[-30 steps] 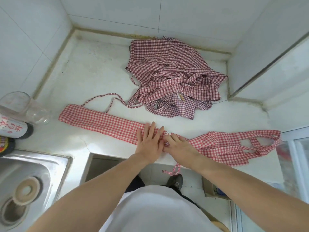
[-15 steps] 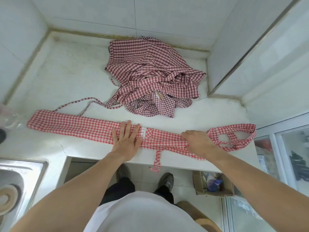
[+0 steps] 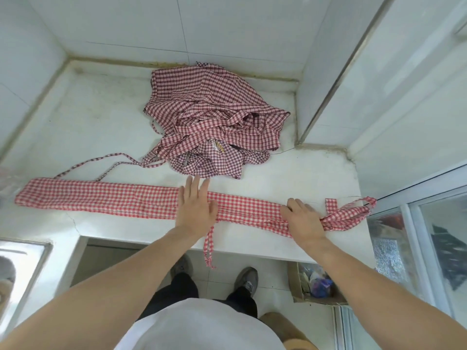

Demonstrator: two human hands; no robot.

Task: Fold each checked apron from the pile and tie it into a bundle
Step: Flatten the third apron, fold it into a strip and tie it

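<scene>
A red-checked apron (image 3: 101, 198) lies folded into a long narrow strip along the front of the white counter (image 3: 101, 127). My left hand (image 3: 195, 205) rests flat on the strip's middle, fingers spread. Further right, my right hand (image 3: 302, 218) presses flat on the strip near its gathered neck-loop end (image 3: 351, 213). One tie (image 3: 209, 246) hangs over the counter's front edge. The pile of checked aprons (image 3: 214, 122) sits crumpled at the back, its thin ties (image 3: 106, 160) trailing left.
Tiled walls enclose the counter at the back and left; a wall corner and window frame (image 3: 353, 72) stand at the right. A steel sink (image 3: 17, 274) is at lower left. On the floor lie my shoes and a cardboard box (image 3: 313, 284) of small items.
My right hand has slid rightward along the strip from beside the left hand, flattening the fabric. The loose right end is now narrower and gathered. The view shifted right.
</scene>
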